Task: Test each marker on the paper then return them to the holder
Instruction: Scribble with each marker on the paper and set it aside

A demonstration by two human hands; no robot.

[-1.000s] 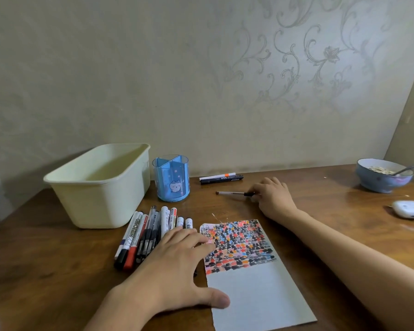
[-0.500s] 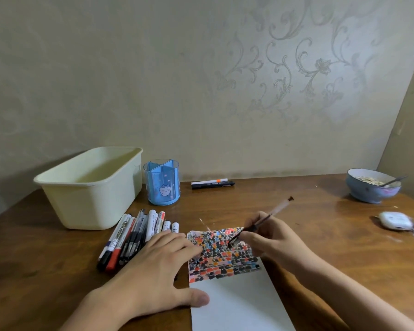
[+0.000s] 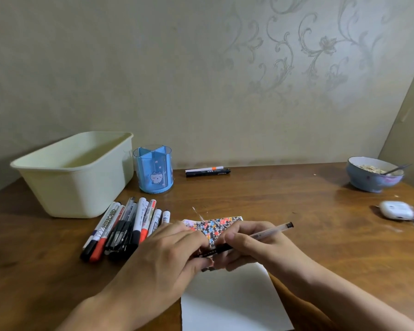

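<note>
In the head view, the right hand (image 3: 253,244) was seen with its fingers curled round a slim clear-barrelled pen with a black cap end (image 3: 270,231), held slantwise above the white sheet of paper (image 3: 234,304). The left hand (image 3: 167,256) was met against it over the paper, its fingertips bent onto the pen's dark lower end; whether that end was pinched or only touched could not be told. The paper's far part, covered in small black, orange and blue marks, was largely hidden by both hands.

A row of capped whiteboard markers (image 3: 122,229) lay on the brown wooden tabletop (image 3: 308,204) just left of the left hand. Behind them stood a blue translucent divided pen holder (image 3: 153,172) beside a cream plastic tub (image 3: 77,173). Two markers (image 3: 207,171) lay near the wall. A blue bowl with a spoon (image 3: 374,174) and a small white case (image 3: 396,210) were set well to the right.
</note>
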